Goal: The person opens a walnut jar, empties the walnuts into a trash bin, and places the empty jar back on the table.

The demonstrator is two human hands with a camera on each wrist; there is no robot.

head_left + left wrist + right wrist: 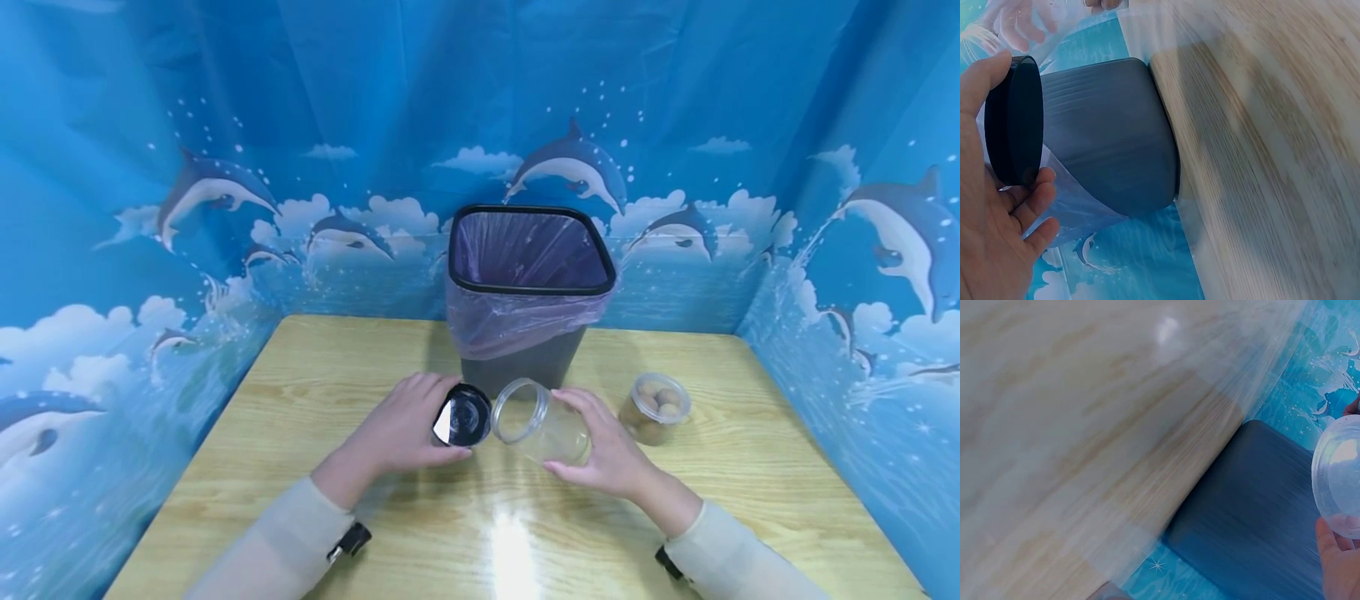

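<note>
In the head view my left hand (401, 429) grips a round black lid (467, 417), its hollow inside facing up towards the camera. The left wrist view shows the lid (1015, 122) edge-on between thumb and fingers. My right hand (603, 454) holds a clear plastic jar (561, 429) tipped on its side, with the open mouth turned left towards the lid. Lid and jar rim are very close together; whether they touch I cannot tell. No contents show inside the jar. At the right wrist view's edge, fingers (1329, 550) hold the jar's round clear end (1338, 478).
Behind both hands stands a dark grey bin (525, 358) lined with a purple bag (517, 321). Right of my right hand is a clear tub (648, 429) of round brown things. A blue dolphin-print curtain (360, 108) surrounds the wooden table (330, 358) at back and sides.
</note>
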